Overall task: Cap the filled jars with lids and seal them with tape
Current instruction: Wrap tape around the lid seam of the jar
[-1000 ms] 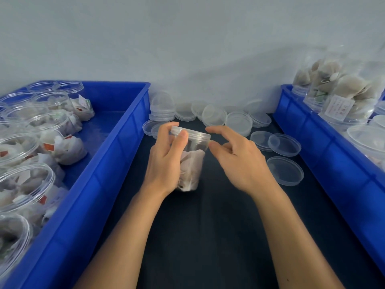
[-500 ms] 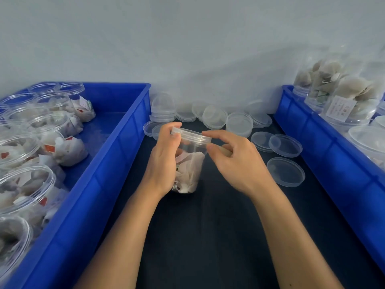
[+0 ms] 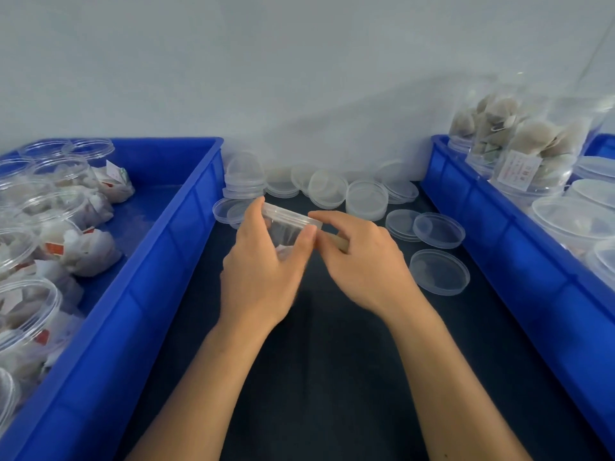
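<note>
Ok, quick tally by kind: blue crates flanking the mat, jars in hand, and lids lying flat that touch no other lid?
Blue crates flanking the mat: 2, left crate and right crate
Jars in hand: 1, jar, gripped by the left hand, rim pinched by the right hand
Lids lying alone: 1, lone lid
Total: 4

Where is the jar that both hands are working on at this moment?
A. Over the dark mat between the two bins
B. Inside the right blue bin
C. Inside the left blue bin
A: the left hand grips the jar over the dark mat, between both bins.
</note>
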Demonstrator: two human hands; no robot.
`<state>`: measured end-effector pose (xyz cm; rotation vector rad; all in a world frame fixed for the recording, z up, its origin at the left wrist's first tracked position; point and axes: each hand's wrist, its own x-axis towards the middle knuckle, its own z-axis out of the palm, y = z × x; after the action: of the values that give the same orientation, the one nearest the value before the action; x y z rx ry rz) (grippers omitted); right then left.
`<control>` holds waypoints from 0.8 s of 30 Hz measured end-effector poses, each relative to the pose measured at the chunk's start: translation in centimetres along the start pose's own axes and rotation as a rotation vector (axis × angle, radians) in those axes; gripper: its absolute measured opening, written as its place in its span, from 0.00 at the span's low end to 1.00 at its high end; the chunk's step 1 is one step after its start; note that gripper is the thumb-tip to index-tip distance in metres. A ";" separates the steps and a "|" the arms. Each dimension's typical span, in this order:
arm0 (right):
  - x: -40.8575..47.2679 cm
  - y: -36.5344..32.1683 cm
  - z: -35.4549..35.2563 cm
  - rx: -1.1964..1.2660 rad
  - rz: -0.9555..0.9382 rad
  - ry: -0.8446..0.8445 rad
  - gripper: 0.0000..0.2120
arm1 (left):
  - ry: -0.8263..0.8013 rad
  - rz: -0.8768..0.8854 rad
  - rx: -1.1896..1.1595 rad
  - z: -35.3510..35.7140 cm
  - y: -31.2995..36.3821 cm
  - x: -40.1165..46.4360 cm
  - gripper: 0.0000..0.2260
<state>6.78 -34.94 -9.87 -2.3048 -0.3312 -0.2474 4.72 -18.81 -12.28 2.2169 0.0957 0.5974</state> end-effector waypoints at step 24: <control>0.5 1.3 0.4 0.109 -0.008 -0.099 0.17 | 0.003 -0.143 -0.354 -0.4 -1.0 0.4 0.30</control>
<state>7.64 -35.45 -10.86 -2.2132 -0.3941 -0.1163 5.02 -17.78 -12.65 1.8496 0.1371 0.4964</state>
